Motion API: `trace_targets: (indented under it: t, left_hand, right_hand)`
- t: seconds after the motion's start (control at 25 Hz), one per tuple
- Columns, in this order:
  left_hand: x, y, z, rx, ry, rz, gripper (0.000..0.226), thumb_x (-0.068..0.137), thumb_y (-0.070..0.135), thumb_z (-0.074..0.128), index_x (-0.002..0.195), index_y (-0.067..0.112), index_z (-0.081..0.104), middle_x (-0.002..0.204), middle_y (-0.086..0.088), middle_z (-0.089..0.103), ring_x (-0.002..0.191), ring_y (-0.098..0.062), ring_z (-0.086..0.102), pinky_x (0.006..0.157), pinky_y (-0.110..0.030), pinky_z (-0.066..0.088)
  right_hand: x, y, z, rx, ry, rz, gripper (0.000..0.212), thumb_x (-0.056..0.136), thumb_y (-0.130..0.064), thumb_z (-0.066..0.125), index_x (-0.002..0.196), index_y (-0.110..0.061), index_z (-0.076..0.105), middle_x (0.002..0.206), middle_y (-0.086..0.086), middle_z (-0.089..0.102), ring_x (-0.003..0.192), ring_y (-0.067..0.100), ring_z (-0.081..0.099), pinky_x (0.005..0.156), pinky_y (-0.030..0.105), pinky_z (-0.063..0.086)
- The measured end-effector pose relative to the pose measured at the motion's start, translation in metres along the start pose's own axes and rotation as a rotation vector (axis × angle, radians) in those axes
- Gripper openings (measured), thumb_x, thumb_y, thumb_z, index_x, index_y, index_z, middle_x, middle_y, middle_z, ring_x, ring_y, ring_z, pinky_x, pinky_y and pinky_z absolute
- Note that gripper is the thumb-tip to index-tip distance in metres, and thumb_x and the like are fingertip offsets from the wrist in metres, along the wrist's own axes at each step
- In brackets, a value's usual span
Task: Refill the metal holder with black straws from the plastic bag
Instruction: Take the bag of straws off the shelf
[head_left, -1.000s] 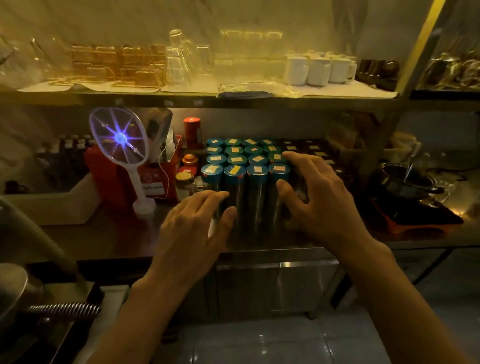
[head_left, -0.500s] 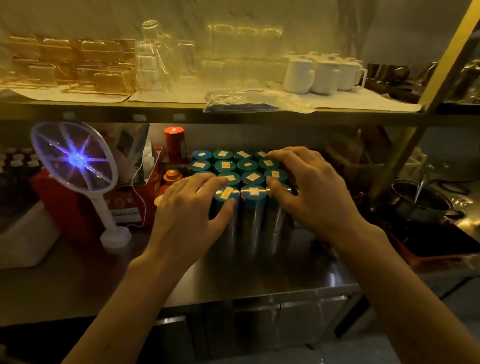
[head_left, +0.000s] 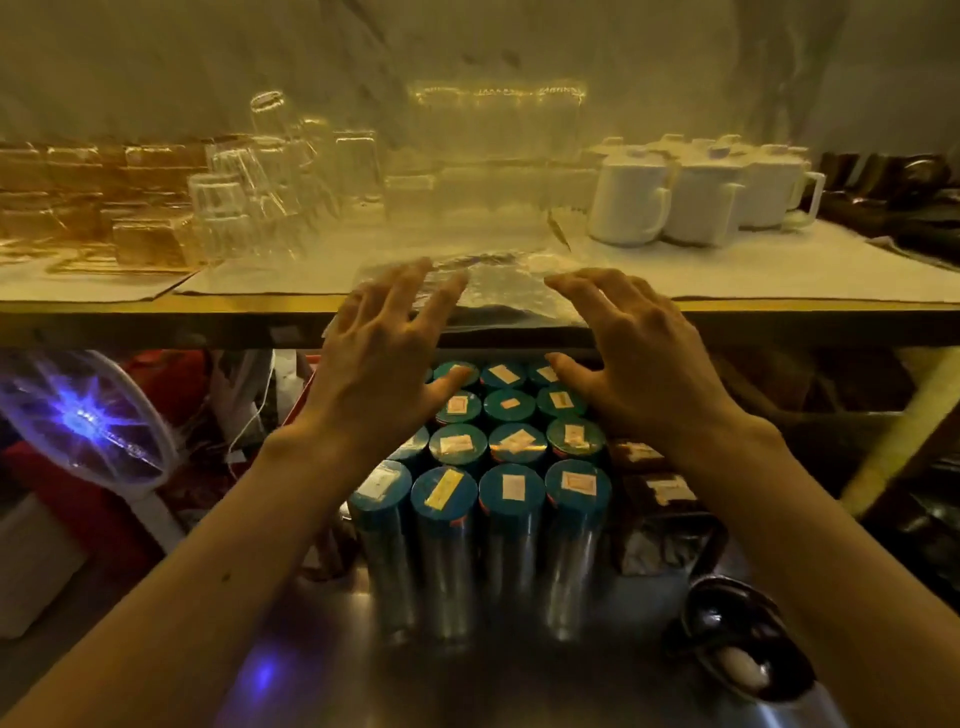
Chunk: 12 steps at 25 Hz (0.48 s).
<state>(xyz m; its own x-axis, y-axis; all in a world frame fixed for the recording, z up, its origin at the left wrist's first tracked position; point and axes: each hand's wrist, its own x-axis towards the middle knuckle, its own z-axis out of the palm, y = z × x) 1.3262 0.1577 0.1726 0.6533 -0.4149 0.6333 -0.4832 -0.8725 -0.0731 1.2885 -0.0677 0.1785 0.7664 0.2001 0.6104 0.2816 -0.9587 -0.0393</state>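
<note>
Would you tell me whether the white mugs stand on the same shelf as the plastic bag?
Yes, the white mugs stand on the upper shelf, to the right of the plastic bag lying at its front edge.

Single head view, forward and down, close over shelf (head_left: 156, 306).

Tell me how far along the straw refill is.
Nothing looks done yet: no metal holder is in view. In hand: the left hand and right hand, both open, reach the plastic bag lying on the upper shelf, above the teal-lidded canisters; contact is unclear. Left: take the bag down and fill the holder.
</note>
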Motion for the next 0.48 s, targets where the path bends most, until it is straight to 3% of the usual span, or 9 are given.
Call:
trace_targets:
  t: [0.16, 0.36, 0.48]
  left_hand:
    - [0.023, -0.012, 0.019, 0.075, -0.059, -0.013, 0.083, 0.081, 0.048, 0.069, 0.15, 0.024, 0.028, 0.152, -0.016, 0.037, 0.14, -0.035, 0.034, 0.115, -0.048, 0.026]
    - [0.036, -0.024, 0.024, 0.113, -0.036, -0.015, 0.068, 0.082, 0.029, 0.069, 0.144, 0.024, 0.042, 0.146, -0.015, 0.046, 0.135, -0.036, 0.042, 0.11, -0.051, 0.032]
    - [0.033, -0.034, 0.022, 0.072, -0.026, -0.013, 0.065, 0.083, 0.021, 0.068, 0.143, 0.023, 0.043, 0.144, -0.013, 0.05, 0.131, -0.034, 0.047, 0.107, -0.051, 0.037]
  right_hand:
    - [0.019, 0.019, 0.021, -0.003, -0.019, -0.029, 0.056, 0.085, -0.027, 0.068, 0.137, -0.022, 0.048, 0.137, 0.005, 0.053, 0.124, 0.027, 0.051, 0.099, 0.043, 0.044]
    - [0.027, 0.025, 0.029, 0.014, 0.13, -0.055, 0.028, 0.091, -0.014, 0.06, 0.116, -0.022, 0.066, 0.116, 0.001, 0.068, 0.106, 0.025, 0.062, 0.082, 0.042, 0.05]
    - [0.025, 0.013, 0.026, 0.055, 0.22, -0.106, 0.023, 0.094, -0.016, 0.054, 0.113, -0.019, 0.067, 0.11, 0.003, 0.07, 0.103, 0.024, 0.063, 0.076, 0.043, 0.054]
